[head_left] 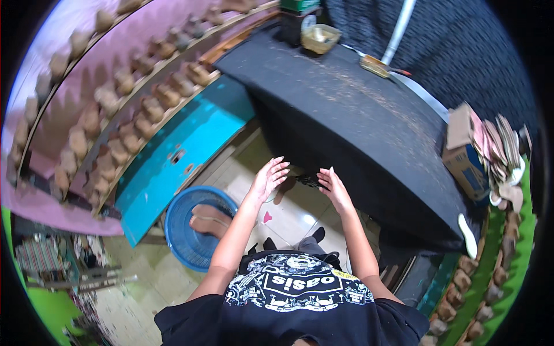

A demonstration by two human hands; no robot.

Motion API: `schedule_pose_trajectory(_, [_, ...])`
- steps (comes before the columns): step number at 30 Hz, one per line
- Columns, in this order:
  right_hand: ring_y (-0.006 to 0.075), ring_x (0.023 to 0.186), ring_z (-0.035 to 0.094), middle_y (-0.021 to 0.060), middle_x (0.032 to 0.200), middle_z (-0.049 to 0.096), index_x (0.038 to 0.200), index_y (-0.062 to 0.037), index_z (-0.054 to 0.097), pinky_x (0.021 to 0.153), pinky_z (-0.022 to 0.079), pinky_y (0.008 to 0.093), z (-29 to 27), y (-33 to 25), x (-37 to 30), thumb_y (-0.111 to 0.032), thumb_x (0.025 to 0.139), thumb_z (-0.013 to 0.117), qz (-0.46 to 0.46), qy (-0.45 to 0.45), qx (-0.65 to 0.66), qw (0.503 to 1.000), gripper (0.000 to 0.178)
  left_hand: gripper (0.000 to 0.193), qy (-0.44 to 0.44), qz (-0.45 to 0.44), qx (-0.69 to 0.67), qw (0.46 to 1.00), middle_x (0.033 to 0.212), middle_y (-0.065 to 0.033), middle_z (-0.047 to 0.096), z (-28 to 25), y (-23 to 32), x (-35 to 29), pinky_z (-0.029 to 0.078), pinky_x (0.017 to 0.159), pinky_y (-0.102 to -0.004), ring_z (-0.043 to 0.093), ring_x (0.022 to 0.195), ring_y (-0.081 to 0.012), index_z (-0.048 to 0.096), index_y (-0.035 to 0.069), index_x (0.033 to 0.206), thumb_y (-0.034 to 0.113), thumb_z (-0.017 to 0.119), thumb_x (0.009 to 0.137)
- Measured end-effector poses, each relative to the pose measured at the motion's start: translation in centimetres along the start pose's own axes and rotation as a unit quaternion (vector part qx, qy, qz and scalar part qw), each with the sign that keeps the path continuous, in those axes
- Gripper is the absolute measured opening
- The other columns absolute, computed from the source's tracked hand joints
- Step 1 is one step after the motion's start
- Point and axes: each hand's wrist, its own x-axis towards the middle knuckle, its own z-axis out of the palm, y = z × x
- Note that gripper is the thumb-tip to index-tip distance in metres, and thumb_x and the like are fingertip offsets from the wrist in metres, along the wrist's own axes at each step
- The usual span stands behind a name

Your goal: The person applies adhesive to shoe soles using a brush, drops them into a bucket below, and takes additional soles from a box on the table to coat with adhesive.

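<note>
My left hand (269,177) is raised in front of me, palm turned inward, fingers stretched out and holding nothing. Opposite it, my right hand (333,189) is also open and empty, close to the front of the table (323,104) draped in black cloth. A gap separates the two hands, and neither touches anything. On the floor beyond them lie a brown elongated piece (284,190) and a pink scrap (266,217). Left of my left forearm stands a round blue basin (169,225) with brown sole-shaped pieces (209,220) inside.
Wooden shoe lasts (153,109) line racks at left, above a turquoise panel (167,153); more lasts (453,297) stand lower right. The table bears a yellowish container (320,41), a brush-like tool (375,66), a cardboard box (461,170), stacked soles (502,147) and a white sole (467,235).
</note>
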Motion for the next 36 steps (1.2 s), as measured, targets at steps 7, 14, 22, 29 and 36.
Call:
schedule_pose_trajectory(7, [0.0191, 0.104, 0.044, 0.0121, 0.112, 0.047, 0.115, -0.0021, 0.040, 0.087, 0.035, 0.0309, -11.3, -4.3, -4.4, -0.046, 0.086, 0.029, -0.099, 0.100, 0.091, 0.986, 0.053, 0.037, -0.180, -0.109, -0.074, 0.975, 0.107, -0.0101, 0.050, 13.9, -4.9, 7.3, 0.041, 0.082, -0.0306, 0.050, 0.095, -0.0200, 0.043, 0.006, 0.112, 0.031, 0.039, 0.086])
schedule_pose_trajectory(14, [0.0203, 0.103, 0.045, 0.0139, 0.111, 0.047, 0.114, -0.0002, 0.039, 0.087, 0.036, 0.0308, -20.2, -6.2, -7.4, -0.046, 0.086, 0.029, -0.147, 0.165, 0.142, 0.965, 0.054, 0.035, -0.276, -0.179, -0.138, 0.934, 0.110, -0.0142, 0.048, 23.1, -10.1, 14.0, 0.039, 0.087, -0.0348, 0.048, 0.100, -0.0248, 0.044, 0.002, 0.110, 0.028, 0.040, 0.086])
schedule_pose_trajectory(22, [0.0225, 0.099, 0.048, 0.0154, 0.108, 0.048, 0.112, 0.0012, 0.040, 0.085, 0.039, 0.0323, -26.3, -8.7, -8.9, -0.045, 0.086, 0.031, -0.180, 0.197, 0.171, 0.949, 0.054, 0.035, -0.276, -0.216, -0.152, 0.924, 0.112, -0.0124, 0.047, 29.9, -12.9, 18.3, 0.038, 0.088, -0.0375, 0.047, 0.102, -0.0255, 0.044, 0.005, 0.111, 0.028, 0.038, 0.086])
schedule_pose_trajectory(29, [0.0107, 0.074, 0.052, 0.0054, 0.085, 0.056, 0.099, -0.0014, 0.049, 0.066, 0.042, 0.0213, -31.3, -13.9, -9.1, -0.030, 0.086, 0.042, -0.246, 0.339, 0.106, 0.902, 0.033, 0.037, -0.370, -0.244, -0.098, 0.891, 0.112, -0.0112, 0.047, 38.2, -12.9, 21.1, 0.041, 0.084, -0.0356, 0.048, 0.100, -0.0238, 0.041, 0.005, 0.114, 0.029, 0.037, 0.086])
schedule_pose_trajectory(36, [0.0190, 0.079, 0.048, 0.0071, 0.084, 0.054, 0.098, -0.0032, 0.049, 0.071, 0.039, 0.0310, -33.9, -20.4, -7.4, -0.024, 0.072, 0.062, -0.347, 0.701, -0.309, 0.541, 0.036, 0.036, -0.450, -0.236, -0.060, 0.859, 0.115, -0.0122, 0.046, 46.9, -11.4, 25.1, 0.043, 0.083, -0.0325, 0.051, 0.097, -0.0206, 0.041, 0.005, 0.114, 0.028, 0.037, 0.086])
